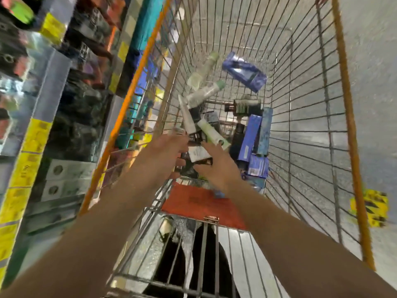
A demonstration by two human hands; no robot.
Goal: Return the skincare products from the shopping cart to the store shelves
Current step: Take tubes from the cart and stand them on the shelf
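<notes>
Head view: both arms reach down into wire shopping cart (300,87). Left hand (165,155) fingers curled round dark box (189,166). Right hand (219,164) spread, empty, touching same box. Tubes (206,93), blue boxes (251,138) piled on cart floor. Store shelves (53,117) at left, blurred.

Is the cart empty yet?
No. The cart holds tubes and blue boxes on its floor, with both hands reaching in.

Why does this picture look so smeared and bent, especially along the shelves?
Head view: motion blur smears the store shelves on the left, so labels are unreadable; the wide-angle lens bows the shopping cart wires outward; both hands and the boxes between them look soft; lighting is even, without harsh glare.
</notes>
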